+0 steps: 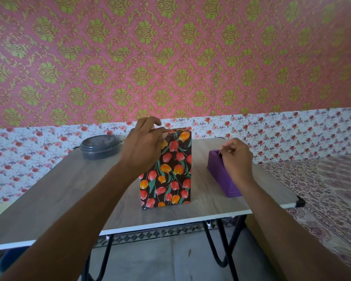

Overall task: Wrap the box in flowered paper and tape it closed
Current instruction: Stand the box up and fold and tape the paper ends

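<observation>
Head view: left fingers pinch box, right fingers touch dispenser.

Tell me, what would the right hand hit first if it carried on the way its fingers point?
Probably the purple plastic dispenser: the right hand points down at its top end, though depth and contact are unclear.
</observation>
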Demonstrator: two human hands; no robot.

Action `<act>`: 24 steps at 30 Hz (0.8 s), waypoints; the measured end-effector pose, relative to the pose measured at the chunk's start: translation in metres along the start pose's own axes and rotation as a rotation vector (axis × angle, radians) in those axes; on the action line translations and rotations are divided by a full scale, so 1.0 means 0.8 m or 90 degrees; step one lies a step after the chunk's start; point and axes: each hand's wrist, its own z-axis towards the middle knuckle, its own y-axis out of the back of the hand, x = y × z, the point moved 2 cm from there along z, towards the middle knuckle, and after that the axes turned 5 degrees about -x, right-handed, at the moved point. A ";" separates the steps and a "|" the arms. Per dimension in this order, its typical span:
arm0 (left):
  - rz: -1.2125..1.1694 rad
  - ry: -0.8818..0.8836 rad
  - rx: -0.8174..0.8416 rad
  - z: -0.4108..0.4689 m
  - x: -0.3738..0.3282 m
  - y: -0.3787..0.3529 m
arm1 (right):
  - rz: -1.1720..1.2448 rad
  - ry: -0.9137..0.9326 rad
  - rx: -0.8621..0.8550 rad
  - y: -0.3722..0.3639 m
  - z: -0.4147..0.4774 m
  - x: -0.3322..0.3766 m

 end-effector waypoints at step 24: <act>-0.049 0.015 -0.062 -0.004 0.003 -0.015 | -0.121 -0.321 0.258 0.018 0.036 -0.096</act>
